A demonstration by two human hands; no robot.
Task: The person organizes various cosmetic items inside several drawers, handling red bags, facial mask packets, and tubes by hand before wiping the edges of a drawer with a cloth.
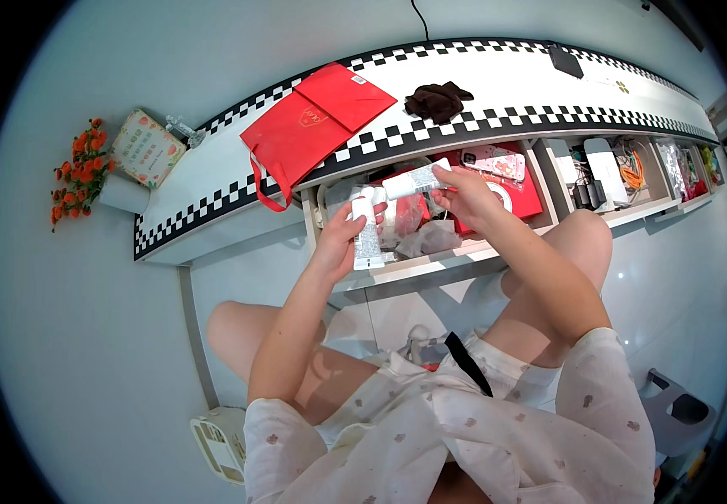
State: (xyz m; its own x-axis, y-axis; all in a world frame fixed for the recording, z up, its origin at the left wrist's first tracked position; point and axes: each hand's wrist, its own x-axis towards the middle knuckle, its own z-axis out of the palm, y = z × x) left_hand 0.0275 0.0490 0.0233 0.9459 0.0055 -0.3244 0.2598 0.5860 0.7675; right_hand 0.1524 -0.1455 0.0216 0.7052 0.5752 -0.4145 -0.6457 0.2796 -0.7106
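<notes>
My left hand (338,240) grips a white squeeze tube (367,242) by its side, with printed text on it. There seems to be another white tube or cap behind its upper end. In my right hand (467,195) a second white tube (415,179) lies tilted, its capped end pointing left. Both hands are above an open drawer (464,254). Inside it are clear plastic bags (429,239), a flat red box (530,195) and a pink patterned phone case (496,162) with camera cut-outs. My hands hide part of the drawer's contents.
Above the drawer runs a white tabletop (376,66) with checkered borders. On it lie a red paper bag (313,132), a dark cloth (438,102) and a black flat item (566,62). Orange flowers (86,164) stand at the left. Another open drawer (618,217) holds chargers and cables.
</notes>
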